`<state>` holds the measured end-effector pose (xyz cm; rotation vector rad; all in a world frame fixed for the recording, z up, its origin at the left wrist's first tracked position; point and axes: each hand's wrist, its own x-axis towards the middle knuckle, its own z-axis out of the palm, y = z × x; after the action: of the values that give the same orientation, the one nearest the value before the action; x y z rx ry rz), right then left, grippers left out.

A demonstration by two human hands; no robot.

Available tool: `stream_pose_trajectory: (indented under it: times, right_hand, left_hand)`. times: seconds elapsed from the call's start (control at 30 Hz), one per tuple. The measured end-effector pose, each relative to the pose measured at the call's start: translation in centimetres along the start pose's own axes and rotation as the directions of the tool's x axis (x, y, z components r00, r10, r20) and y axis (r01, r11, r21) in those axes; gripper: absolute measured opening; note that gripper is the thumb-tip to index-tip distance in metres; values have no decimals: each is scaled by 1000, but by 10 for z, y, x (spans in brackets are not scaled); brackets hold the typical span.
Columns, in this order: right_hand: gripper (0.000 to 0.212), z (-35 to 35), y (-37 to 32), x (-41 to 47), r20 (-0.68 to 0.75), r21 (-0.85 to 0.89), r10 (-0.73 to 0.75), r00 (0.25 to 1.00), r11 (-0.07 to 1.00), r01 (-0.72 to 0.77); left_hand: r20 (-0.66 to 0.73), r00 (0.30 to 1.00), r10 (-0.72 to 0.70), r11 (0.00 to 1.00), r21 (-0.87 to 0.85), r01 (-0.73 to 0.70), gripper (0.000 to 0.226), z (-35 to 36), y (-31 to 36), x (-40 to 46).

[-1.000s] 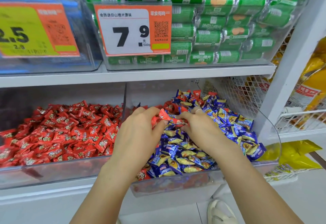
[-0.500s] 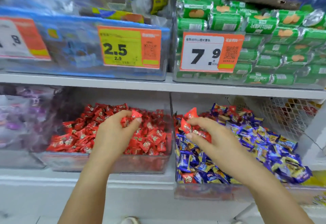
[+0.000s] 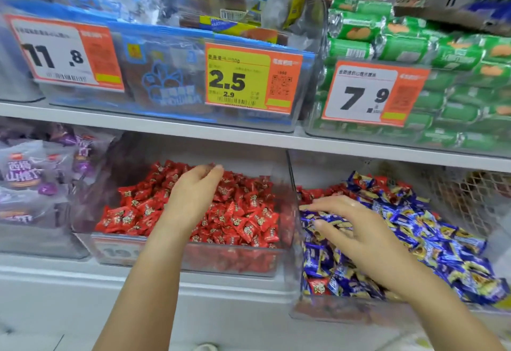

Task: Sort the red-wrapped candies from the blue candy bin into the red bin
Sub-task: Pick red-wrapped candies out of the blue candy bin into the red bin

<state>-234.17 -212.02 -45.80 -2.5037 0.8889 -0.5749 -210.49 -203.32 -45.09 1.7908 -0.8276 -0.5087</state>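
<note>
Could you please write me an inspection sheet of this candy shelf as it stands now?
Surface: white shelf carrying clear bins.
Job's things: red bin heaped with red candies; blue candy bin holds blue candies, with red-wrapped candies at the front wall and more at the back.
Clutter: purple packets in the neighbouring bin.
Grippers: left hand over the red bin, fingers loose, holding nothing seen; right hand spread over the blue candies.
Cables: nothing seen.
Surroundings: upper shelf with price tags, green rolls, a wire basket.
</note>
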Motion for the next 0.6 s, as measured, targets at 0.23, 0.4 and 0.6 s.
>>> stream_pose_trajectory:
  times: [0.23,0.4,0.6]
  right_hand:
    - [23,-27,39,-36,42,-136,103,994,986,-96]
    - [42,6,14,-1,383,-289,-187,904,906,310]
    - [45,26,44,27,481,-593,-85,873,702,395]
  left_hand:
    - [609,793,20,907,323,-271,71,74,21,-33]
    - [629,777,15,879,362,-310,73,81,8,-22]
    - [620,784,36,889,339,-308,48,83,5,-24]
